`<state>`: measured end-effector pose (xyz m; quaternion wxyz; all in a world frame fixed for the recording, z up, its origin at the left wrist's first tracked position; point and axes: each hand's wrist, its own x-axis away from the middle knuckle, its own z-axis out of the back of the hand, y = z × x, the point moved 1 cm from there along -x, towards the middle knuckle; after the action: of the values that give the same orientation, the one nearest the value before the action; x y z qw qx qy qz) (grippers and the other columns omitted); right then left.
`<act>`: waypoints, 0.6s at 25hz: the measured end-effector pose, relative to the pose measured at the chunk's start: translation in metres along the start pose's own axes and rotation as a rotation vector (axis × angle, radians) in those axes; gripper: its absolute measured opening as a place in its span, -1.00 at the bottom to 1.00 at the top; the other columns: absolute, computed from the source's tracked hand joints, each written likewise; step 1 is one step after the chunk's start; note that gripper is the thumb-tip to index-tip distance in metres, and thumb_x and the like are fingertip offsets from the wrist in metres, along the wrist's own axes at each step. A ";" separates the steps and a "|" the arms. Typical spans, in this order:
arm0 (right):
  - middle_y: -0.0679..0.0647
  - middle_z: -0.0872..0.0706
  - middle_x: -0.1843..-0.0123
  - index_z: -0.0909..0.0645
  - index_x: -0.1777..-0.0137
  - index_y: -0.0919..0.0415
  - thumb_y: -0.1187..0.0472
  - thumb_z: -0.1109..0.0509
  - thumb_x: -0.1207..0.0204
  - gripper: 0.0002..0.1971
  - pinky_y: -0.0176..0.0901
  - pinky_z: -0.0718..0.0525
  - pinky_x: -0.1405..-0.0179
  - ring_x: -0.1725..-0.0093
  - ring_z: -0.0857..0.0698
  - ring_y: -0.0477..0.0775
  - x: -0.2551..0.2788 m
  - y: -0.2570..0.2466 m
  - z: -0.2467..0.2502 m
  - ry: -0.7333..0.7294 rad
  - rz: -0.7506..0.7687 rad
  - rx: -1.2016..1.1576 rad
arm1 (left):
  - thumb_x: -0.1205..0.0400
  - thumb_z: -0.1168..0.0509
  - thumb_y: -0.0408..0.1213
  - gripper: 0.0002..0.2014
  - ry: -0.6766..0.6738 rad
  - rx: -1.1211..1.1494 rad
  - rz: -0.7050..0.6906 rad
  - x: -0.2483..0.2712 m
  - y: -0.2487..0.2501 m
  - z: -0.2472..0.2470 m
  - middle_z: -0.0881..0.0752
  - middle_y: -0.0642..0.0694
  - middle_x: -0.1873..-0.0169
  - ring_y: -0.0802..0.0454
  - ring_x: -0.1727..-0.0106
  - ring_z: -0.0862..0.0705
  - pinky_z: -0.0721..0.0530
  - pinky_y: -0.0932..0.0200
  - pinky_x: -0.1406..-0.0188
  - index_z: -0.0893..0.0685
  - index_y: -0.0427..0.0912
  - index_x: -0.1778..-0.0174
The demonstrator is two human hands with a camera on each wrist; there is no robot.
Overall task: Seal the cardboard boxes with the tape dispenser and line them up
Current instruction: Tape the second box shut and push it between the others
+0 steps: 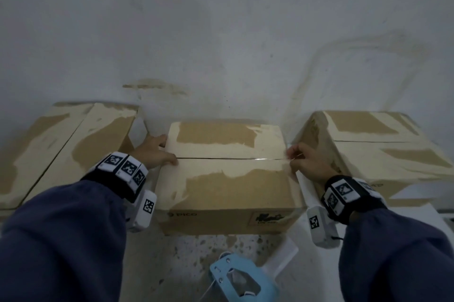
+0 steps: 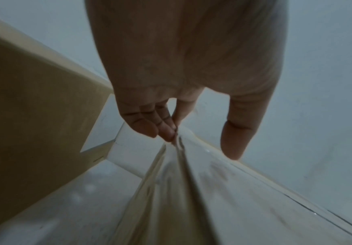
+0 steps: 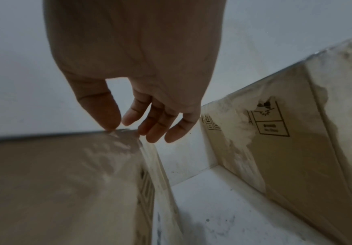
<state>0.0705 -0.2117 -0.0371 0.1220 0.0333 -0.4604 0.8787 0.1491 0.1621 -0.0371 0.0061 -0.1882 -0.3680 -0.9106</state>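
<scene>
Three cardboard boxes stand along a white wall. On the middle box (image 1: 228,191) a strip of clear tape (image 1: 265,159) shines over the right part of the top seam. My left hand (image 1: 162,151) rests on this box's left edge, thumb on top by the seam and fingers down the side. In the left wrist view the left hand (image 2: 198,142) touches the box's edge (image 2: 275,190). My right hand (image 1: 294,157) is at the seam's right end. There the right hand (image 3: 120,124) presses its thumb on the tape at the box's top edge (image 3: 55,182), fingers loose. The light blue tape dispenser (image 1: 240,279) lies in front, untouched.
The left box (image 1: 68,146) and the right box (image 1: 383,149) flank the middle one with narrow gaps. The right box (image 3: 286,157) stands slightly turned. The left box's side (image 2: 34,116) is close to my left hand. The white wall (image 1: 221,31) is right behind the boxes.
</scene>
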 end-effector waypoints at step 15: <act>0.04 -0.58 0.10 -0.51 0.03 0.16 0.39 -0.22 -0.57 -0.87 -0.10 -0.46 -0.03 0.03 -0.54 0.09 -0.108 -0.009 0.004 0.009 0.117 0.209 | -0.76 -0.05 -0.19 -0.61 0.010 -0.050 0.036 -0.057 0.021 0.022 -0.62 -0.17 0.43 -0.08 0.48 -0.59 -0.55 0.25 0.39 -0.49 -0.30 -0.42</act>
<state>0.1774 -0.2304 -0.0461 0.0685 0.0148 -0.3667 0.9277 0.2125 0.1541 -0.0282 0.0194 -0.1904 -0.3415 -0.9202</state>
